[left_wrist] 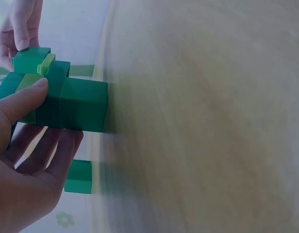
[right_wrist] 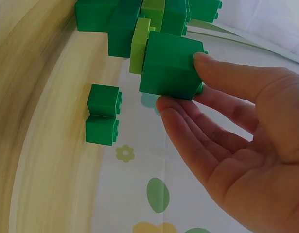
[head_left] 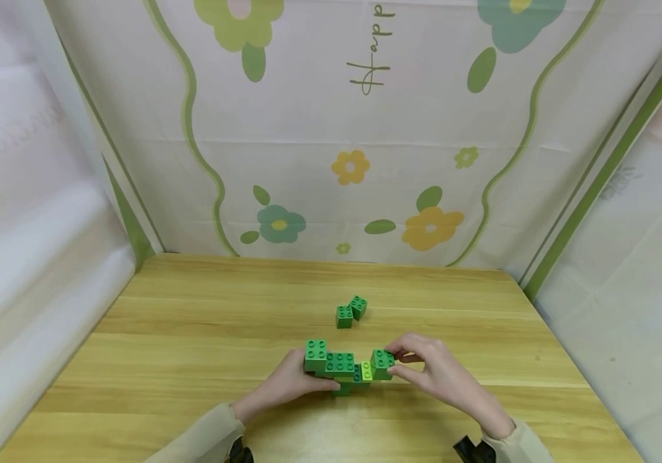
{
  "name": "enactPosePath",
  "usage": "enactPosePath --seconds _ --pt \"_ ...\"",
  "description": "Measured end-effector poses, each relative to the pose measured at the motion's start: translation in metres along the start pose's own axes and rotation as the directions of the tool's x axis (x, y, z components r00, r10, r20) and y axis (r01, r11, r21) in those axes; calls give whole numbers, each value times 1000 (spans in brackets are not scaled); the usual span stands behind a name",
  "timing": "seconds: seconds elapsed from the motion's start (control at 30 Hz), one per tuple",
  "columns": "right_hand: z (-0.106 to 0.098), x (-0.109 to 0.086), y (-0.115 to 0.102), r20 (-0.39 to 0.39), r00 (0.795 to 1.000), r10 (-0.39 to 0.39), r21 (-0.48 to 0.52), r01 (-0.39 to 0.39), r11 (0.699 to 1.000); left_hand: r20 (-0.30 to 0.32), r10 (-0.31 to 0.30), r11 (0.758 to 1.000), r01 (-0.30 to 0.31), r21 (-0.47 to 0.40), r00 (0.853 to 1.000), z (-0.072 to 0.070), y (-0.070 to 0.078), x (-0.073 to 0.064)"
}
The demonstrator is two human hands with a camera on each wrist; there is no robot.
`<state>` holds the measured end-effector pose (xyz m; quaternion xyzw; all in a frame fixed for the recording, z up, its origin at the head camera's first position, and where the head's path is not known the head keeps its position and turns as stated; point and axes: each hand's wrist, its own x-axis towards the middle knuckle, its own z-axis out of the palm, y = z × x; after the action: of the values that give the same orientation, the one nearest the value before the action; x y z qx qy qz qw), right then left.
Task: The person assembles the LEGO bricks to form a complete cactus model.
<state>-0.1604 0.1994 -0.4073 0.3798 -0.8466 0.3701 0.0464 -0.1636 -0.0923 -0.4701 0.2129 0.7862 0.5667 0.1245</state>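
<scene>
My left hand (head_left: 299,376) grips a structure of stacked green toy bricks (head_left: 339,363) from its left side, thumb across the front. In the left wrist view the thumb lies over a lime-green layer of it. With thumb and fingertips, my right hand (head_left: 432,366) pinches a green brick (right_wrist: 169,65) with studs on top. That brick stands at the structure's right end, right against a thin lime-green brick (right_wrist: 141,46). Whether the two are joined I cannot tell. A taller green brick (head_left: 315,355) rises at the structure's left end.
Two loose green bricks (head_left: 344,316) (head_left: 358,307) sit close together on the wooden table (head_left: 238,308), beyond the hands. A white cloth (head_left: 285,116) with printed flowers hangs behind the table, with more cloth at both sides.
</scene>
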Motion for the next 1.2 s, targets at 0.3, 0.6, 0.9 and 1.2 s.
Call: enactPosePath --seconds 0.3,0.6,0.9,1.2 --pt "0 0 0 0 1000 -20 0 20 1000 2 -7 1000 7 3 1000 1 0 0" --pt "0 -1 1 15 1000 28 20 -28 999 4 -17 1000 17 -7 1000 1 1 -1" --pt "0 -3 0 3 1000 -11 -44 11 999 4 -13 1000 12 15 1000 1 2 -1" --pt "-1 -4 0 13 1000 2 -54 -1 999 2 -7 1000 7 21 1000 0 4 -1"
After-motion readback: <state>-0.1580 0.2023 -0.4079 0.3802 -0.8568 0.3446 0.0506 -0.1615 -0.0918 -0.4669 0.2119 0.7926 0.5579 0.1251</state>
